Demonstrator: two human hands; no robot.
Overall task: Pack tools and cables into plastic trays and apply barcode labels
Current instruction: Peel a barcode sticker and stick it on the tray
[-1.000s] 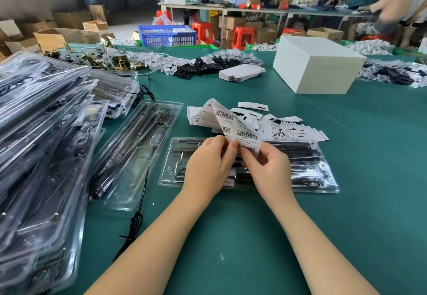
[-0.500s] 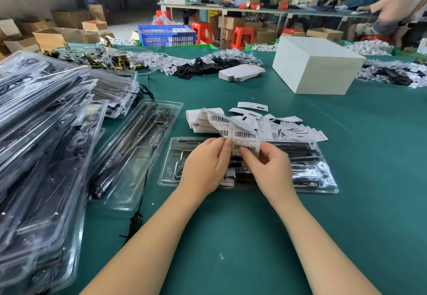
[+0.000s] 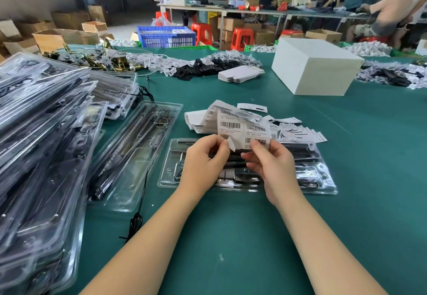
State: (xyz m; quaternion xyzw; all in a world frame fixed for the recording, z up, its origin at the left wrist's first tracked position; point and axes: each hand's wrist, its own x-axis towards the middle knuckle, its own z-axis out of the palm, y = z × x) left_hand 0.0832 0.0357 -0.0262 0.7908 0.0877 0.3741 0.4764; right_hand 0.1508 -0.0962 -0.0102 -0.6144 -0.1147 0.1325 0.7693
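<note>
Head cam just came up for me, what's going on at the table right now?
A person is working a strip of barcode labels over a filled clear plastic tray on the green table. The left hand pinches one end of the strip while the right hand pinches a label at its edge, apparently peeling it. No label shows on this tray yet. Closed trays are stacked at the left.

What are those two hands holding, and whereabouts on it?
A strip of barcode labels. The left hand pinches its lower near edge, the right hand pinches the bottom label's corner, above the packed tray.
</note>
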